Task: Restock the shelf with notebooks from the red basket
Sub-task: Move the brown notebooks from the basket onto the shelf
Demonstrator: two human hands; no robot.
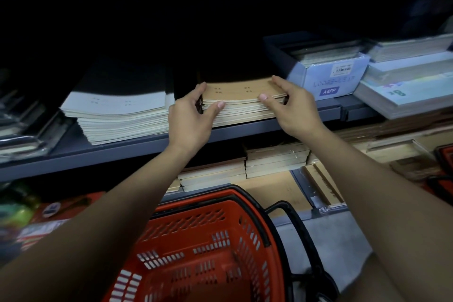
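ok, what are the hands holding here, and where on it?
Both grip the stack of brown-covered notebooks on the shelf: left hand at its front-left corner, right hand at its front-right corner, thumbs on the front edge.

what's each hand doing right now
Left hand: grips the left end of the brown notebook stack.
Right hand: grips the stack's right end.

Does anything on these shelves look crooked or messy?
Mostly tidy. The white notebook stack sits askew, its layers fanned out and stepped. Both hands, left and right, grip the brown notebook stack beside it, whose edges look fairly even.
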